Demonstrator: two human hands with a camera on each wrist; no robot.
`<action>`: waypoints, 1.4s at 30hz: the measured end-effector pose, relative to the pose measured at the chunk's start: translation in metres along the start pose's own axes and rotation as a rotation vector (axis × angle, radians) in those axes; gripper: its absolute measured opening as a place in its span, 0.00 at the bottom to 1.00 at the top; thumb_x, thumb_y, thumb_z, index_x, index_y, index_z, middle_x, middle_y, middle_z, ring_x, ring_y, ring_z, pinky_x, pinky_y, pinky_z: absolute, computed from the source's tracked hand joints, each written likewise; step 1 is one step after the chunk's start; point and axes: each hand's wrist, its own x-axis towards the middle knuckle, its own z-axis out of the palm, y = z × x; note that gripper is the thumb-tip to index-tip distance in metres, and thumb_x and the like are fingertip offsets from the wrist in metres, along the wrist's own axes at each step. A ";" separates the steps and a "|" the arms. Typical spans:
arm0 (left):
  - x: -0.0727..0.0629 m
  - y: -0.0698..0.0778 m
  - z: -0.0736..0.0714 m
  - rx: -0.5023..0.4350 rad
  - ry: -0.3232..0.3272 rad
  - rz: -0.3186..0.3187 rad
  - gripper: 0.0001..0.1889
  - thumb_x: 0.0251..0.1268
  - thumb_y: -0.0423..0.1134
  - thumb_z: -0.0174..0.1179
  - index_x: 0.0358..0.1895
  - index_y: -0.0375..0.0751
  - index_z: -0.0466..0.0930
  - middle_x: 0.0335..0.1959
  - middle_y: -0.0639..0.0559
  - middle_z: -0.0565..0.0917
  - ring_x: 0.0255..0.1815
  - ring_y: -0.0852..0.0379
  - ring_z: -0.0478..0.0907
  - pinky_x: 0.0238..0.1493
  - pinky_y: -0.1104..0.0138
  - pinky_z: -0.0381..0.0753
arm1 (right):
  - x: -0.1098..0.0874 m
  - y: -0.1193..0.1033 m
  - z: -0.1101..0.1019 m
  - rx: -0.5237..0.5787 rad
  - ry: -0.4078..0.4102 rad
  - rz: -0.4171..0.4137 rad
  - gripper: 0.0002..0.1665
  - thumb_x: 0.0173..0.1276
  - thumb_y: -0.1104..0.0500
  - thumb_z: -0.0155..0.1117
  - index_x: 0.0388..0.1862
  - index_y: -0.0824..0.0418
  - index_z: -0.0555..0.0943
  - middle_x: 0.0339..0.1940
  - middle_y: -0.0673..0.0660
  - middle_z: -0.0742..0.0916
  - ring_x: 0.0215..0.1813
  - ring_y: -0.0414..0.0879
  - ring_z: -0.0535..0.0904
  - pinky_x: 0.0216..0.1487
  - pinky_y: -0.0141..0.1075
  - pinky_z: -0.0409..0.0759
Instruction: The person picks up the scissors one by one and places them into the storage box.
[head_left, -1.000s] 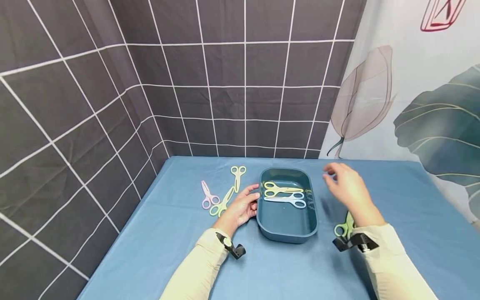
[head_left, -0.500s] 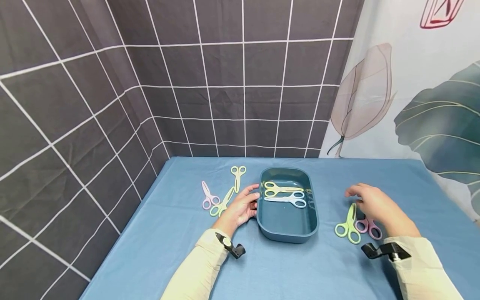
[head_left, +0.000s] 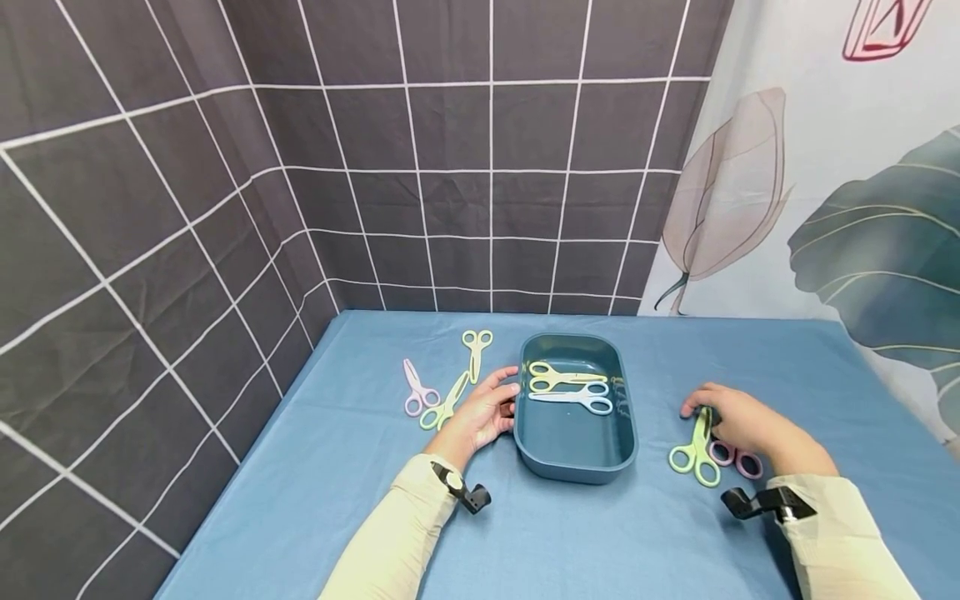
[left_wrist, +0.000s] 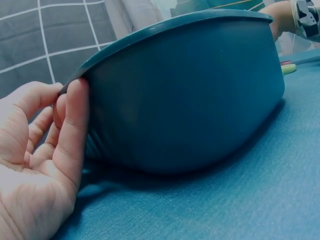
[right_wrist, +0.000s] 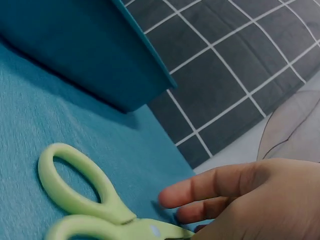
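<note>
A blue-green plastic box [head_left: 573, 454] stands on the cloth, with yellow scissors [head_left: 555, 379] and light-blue scissors [head_left: 592, 398] lying inside. My left hand [head_left: 480, 417] holds the box's left side at the rim; its thumb and fingers meet the wall's edge in the left wrist view. To the right, my right hand [head_left: 750, 425] is lowered over green scissors [head_left: 701, 450] and pink scissors [head_left: 738, 457]. Its fingers reach past the green blades, relaxed and slightly bent in the right wrist view. The thumb is hidden there, and the pink blades lie hidden under the hand.
Left of the box lie pink scissors [head_left: 417, 392], yellow-green scissors [head_left: 450, 402] and pale yellow scissors [head_left: 476, 350]. A blue cloth [head_left: 300, 500] covers the table. Dark gridded fabric [head_left: 450, 200] hangs behind, beside a white leaf-print curtain [head_left: 750, 167].
My right hand has moved from beside the box rightward and down to the green and pink scissors. The left hand and the box have stayed in place.
</note>
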 end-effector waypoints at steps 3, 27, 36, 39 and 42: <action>0.000 0.000 -0.001 -0.003 0.003 -0.001 0.19 0.76 0.30 0.50 0.66 0.47 0.66 0.27 0.55 0.74 0.20 0.66 0.68 0.16 0.75 0.75 | 0.001 -0.002 0.001 0.030 -0.039 0.004 0.28 0.44 0.79 0.61 0.37 0.50 0.83 0.50 0.60 0.80 0.47 0.57 0.76 0.40 0.42 0.74; -0.002 -0.003 -0.003 0.008 -0.012 0.009 0.17 0.78 0.31 0.48 0.65 0.48 0.66 0.28 0.56 0.74 0.20 0.67 0.69 0.17 0.76 0.74 | 0.004 -0.011 0.004 -0.014 -0.033 -0.036 0.14 0.59 0.69 0.73 0.36 0.50 0.83 0.43 0.57 0.81 0.45 0.55 0.79 0.45 0.54 0.80; -0.001 -0.003 -0.002 0.001 -0.013 0.007 0.17 0.78 0.30 0.49 0.64 0.48 0.67 0.28 0.56 0.74 0.20 0.67 0.69 0.17 0.76 0.75 | 0.003 -0.007 0.003 0.033 0.057 -0.063 0.12 0.63 0.67 0.70 0.40 0.50 0.83 0.45 0.54 0.83 0.49 0.56 0.79 0.51 0.58 0.79; -0.001 -0.002 -0.001 -0.001 -0.012 0.008 0.17 0.77 0.31 0.49 0.64 0.48 0.67 0.27 0.55 0.74 0.20 0.67 0.68 0.17 0.76 0.75 | 0.004 -0.010 0.000 0.046 0.098 -0.072 0.13 0.63 0.67 0.71 0.42 0.53 0.83 0.46 0.55 0.84 0.49 0.55 0.80 0.50 0.56 0.80; 0.000 -0.002 -0.001 0.005 -0.010 0.014 0.17 0.77 0.31 0.49 0.64 0.48 0.67 0.28 0.55 0.74 0.20 0.67 0.68 0.17 0.76 0.74 | 0.005 -0.014 -0.004 0.048 0.148 -0.091 0.14 0.63 0.68 0.71 0.44 0.53 0.83 0.47 0.54 0.84 0.49 0.54 0.79 0.49 0.54 0.80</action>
